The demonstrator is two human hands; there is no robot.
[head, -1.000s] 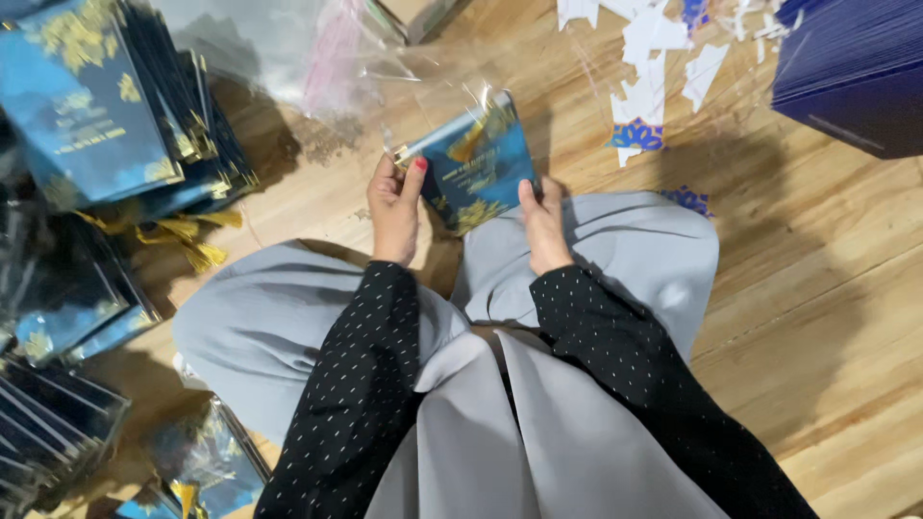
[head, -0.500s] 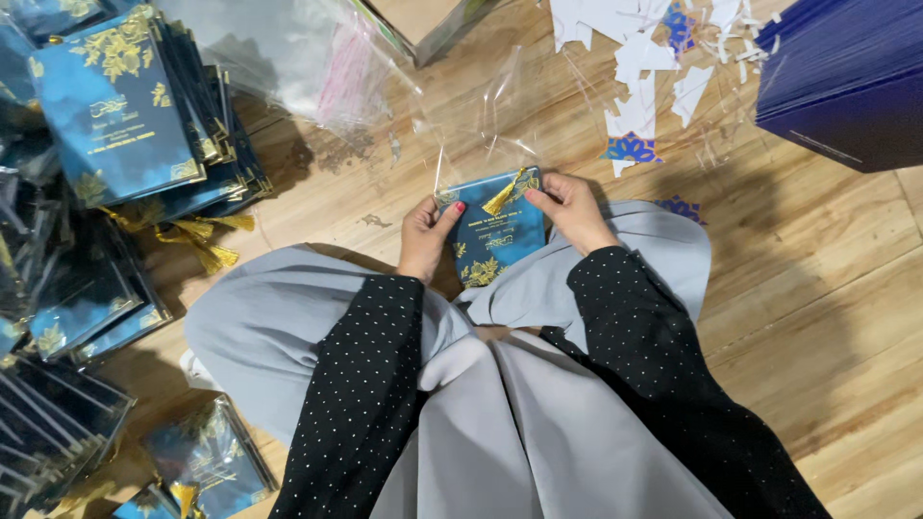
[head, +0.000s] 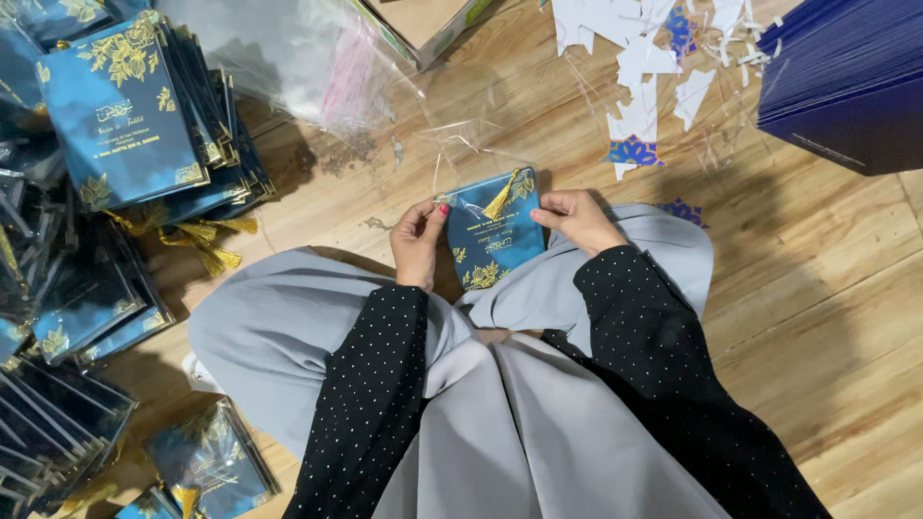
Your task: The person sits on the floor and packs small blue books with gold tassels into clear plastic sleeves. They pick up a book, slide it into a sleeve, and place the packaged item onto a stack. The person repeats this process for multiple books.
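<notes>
- The person sits on the wooden floor [head: 827,317], and a small blue card [head: 492,231] with gold flower print lies on the grey cloth over the lap, just in front of the knees, where both hands can reach it.
- The left hand [head: 418,240] pinches the card's left edge between thumb and fingertips, with the other fingers curled under; this steadies the card against the lap.
- The right hand [head: 575,216] pinches the card's upper right corner, fingers pressed together, close to the gold tassel [head: 500,195] that lies across the card's top. Held at two opposite edges, the card stays flat and square.
- A clear plastic sleeve [head: 471,144] lies crumpled on the floor just beyond the card; I cannot tell whether the card's top edge is inside it.
- To the left, a tall stack of finished cards [head: 135,125] leans in a fan, with more wrapped ones near the left knee, all within arm's reach.
- White and blue paper scraps [head: 654,77] lie scattered at upper right, beside a dark blue pile of boxes [head: 846,77].
- Compared with half a second ago, the card sits more upright toward the person, the tassel has moved from the middle of the card's top to nearer the top right corner, and the hands have shifted slightly outward along its edges.
</notes>
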